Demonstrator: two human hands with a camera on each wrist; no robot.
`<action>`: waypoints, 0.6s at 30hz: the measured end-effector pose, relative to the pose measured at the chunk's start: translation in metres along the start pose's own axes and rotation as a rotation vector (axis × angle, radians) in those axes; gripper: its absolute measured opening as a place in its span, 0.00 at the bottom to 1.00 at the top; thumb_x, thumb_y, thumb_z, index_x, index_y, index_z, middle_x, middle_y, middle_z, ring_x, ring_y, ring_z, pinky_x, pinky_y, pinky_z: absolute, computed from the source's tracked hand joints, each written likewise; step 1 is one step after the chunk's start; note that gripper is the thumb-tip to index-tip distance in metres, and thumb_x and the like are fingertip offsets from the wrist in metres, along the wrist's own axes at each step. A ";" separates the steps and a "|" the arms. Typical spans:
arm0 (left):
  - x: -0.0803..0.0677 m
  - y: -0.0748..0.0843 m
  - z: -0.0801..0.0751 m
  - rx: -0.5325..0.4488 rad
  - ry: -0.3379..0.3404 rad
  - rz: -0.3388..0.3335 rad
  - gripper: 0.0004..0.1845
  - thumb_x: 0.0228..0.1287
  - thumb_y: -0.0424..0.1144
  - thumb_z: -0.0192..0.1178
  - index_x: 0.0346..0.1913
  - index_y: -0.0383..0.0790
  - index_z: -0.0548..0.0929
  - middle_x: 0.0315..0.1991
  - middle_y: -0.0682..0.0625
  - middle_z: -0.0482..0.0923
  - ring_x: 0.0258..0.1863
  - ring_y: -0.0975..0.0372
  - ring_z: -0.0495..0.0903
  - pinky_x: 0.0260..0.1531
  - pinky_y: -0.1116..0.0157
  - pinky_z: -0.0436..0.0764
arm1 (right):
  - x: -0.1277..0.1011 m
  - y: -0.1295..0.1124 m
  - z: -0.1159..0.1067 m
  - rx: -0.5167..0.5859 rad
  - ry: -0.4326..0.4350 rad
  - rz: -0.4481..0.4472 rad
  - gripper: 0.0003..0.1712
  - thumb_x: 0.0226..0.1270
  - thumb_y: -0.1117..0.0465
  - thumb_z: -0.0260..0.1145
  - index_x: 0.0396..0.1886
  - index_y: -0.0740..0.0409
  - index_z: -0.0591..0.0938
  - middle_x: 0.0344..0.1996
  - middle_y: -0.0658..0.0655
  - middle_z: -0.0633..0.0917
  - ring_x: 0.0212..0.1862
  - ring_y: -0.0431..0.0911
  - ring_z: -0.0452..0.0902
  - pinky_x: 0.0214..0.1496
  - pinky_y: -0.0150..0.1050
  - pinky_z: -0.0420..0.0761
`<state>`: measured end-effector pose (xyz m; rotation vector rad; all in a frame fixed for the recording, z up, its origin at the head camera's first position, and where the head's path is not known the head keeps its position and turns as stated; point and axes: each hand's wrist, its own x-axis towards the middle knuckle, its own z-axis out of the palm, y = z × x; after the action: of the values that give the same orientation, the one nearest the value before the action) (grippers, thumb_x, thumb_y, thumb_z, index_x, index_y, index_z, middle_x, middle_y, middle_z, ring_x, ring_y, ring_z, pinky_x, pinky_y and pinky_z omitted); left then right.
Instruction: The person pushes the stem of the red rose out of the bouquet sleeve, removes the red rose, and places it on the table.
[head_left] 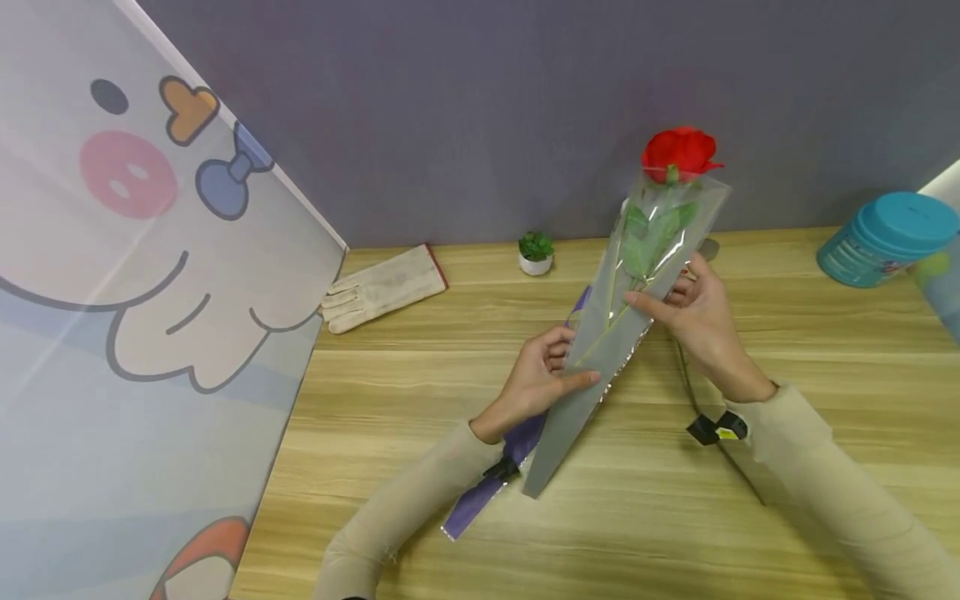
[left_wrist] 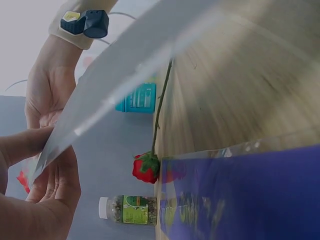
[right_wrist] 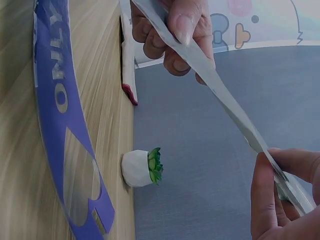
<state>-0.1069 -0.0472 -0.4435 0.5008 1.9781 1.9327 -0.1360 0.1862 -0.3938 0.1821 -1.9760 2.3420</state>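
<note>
A red rose [head_left: 681, 152] with green leaves stands in a grey and clear flower sleeve [head_left: 577, 408], its bloom above the open top. My left hand [head_left: 543, 375] pinches the sleeve's left edge at mid-length, thumb in front. Higher up on the right, my right hand [head_left: 693, 321] pinches the other edge between thumb and fingers. In the right wrist view the sleeve runs slantwise from one hand to the other. A purple sleeve [right_wrist: 57, 65] with lettering lies on the table below. Beyond the hands lies a second rose [left_wrist: 146, 167], mostly hidden in the head view.
A work glove [head_left: 386, 287] and a small potted plant [head_left: 536, 254] are along the table's back edge. A blue tub [head_left: 885, 237] stands at the back right. The left wrist view shows a white-capped jar [left_wrist: 132, 209]. A cartoon panel [head_left: 150, 333] borders the left side.
</note>
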 end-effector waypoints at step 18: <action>0.000 -0.001 0.003 0.001 -0.005 -0.008 0.21 0.59 0.24 0.73 0.54 0.28 0.78 0.48 0.26 0.86 0.37 0.60 0.90 0.36 0.69 0.87 | -0.003 0.000 -0.006 -0.129 -0.012 0.020 0.46 0.58 0.78 0.76 0.73 0.50 0.70 0.44 0.39 0.91 0.43 0.35 0.90 0.42 0.29 0.88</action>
<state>-0.1053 -0.0442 -0.4442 0.4967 1.9748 1.9239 -0.1331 0.1917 -0.3955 0.1697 -2.1355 2.2202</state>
